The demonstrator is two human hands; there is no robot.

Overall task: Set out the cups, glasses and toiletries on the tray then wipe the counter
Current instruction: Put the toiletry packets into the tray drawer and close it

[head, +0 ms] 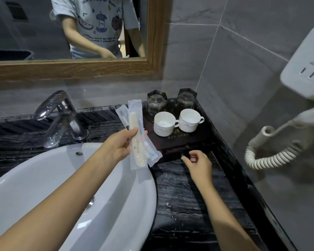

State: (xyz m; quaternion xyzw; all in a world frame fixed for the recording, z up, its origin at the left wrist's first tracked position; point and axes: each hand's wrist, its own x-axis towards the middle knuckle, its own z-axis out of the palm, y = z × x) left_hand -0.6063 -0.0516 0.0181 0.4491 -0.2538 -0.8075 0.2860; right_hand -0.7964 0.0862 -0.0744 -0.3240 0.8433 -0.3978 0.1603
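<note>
I observe my left hand (119, 146) raised over the right rim of the white sink (43, 178), its grip clamped on a fan of sealed toiletry packets (138, 134): a cream comb in a clear sleeve in front, and at least one toothbrush packet behind it. The packets stand nearly upright, their lower ends hanging just over the sink edge and the table (185, 205).

My right hand (198, 164) hovers low at the near edge of the dark tray (172, 144), fingers loosely curled and apart, holding nothing. I cannot tell whether the fingertips touch the tray.

The tray sits at the back right corner of the black marbled table, against the grey tiled wall. On it, two white cups (165, 126) stand upright side by side, handles pointing right. Behind them are two dark faceted glasses (156, 104), also side by side; whether they stand upright or inverted I cannot tell.

A chrome faucet (60, 116) stands behind the sink. A wall-mounted hair dryer (304, 69) with coiled cord hangs at the right.
</note>
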